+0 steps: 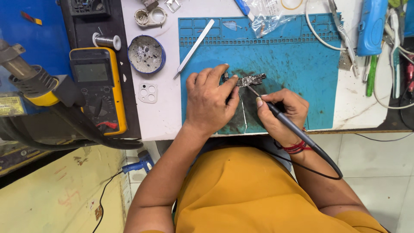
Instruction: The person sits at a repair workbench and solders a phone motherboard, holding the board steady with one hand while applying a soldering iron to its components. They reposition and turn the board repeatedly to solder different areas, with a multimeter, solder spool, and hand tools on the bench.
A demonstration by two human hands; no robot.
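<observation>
Blue matting (302,64) covered my bench, where my left hand (210,100) pinched the small circuit board (250,80) at centre while my right hand (282,113) gripped a soldering iron (288,124) against it.

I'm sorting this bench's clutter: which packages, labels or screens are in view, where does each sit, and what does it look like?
Multimeter screen: left of the blue mat, a grey rectangle in a yellow-and-black case, blank.
Clear plastic bag: top edge of the blue mat, crumpled, see-through.
Yellow label: far left edge, small rectangle; print too small to tell.
Round tin: above the left hand, blue rim, open, grey inside.
</observation>
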